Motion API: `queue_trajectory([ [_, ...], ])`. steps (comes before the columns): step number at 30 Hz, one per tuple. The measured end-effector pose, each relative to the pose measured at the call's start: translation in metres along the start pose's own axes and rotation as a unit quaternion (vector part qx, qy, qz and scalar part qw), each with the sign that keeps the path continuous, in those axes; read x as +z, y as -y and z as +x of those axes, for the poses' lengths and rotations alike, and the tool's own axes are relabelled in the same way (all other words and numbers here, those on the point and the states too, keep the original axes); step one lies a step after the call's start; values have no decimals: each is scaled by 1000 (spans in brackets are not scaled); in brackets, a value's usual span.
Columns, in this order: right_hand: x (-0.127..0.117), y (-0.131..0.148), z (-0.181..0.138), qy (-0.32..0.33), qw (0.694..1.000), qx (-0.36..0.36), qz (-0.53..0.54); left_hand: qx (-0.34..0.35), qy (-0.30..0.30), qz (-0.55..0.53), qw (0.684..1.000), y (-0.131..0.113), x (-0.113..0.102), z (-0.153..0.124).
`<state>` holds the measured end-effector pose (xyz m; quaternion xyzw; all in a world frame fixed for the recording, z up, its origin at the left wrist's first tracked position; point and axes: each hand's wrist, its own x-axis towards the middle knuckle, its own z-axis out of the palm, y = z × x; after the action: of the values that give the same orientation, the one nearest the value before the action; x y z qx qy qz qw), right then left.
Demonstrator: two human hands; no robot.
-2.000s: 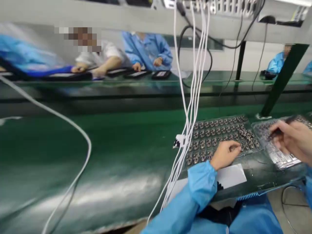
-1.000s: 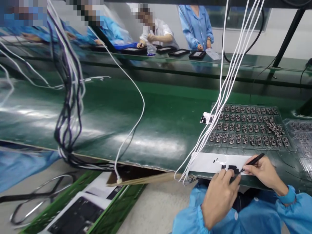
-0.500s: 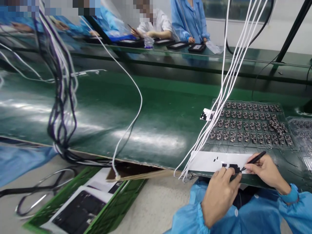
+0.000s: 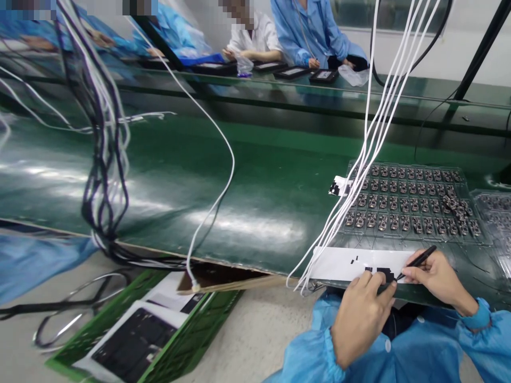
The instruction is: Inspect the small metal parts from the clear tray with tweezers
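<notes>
My left hand rests at the near edge of the green belt, fingers curled, its tips pressing a small black piece on a white paper strip. My right hand pinches black tweezers, whose tip touches that black piece. Just beyond the strip lies a clear tray with rows of small electronic parts. Both arms wear blue sleeves.
White cables hang down left of the tray; a dark cable bundle hangs at far left. A second tray sits at the right edge. A green crate stands on the floor. Other workers sit across the far belt.
Two seconds ago both hands were over the trays; they came back to the paper strip at the belt's edge. Over the last second they have hardly moved; the view shifted slightly.
</notes>
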<state>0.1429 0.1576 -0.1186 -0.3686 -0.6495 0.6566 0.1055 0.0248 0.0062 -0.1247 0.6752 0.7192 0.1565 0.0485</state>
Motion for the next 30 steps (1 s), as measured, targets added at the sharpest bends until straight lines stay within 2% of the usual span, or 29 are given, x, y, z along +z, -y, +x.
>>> queue_trajectory([
  [30,0,-3,1,0,1000,-1,3,-2,16,12,1000,1,3,0],
])
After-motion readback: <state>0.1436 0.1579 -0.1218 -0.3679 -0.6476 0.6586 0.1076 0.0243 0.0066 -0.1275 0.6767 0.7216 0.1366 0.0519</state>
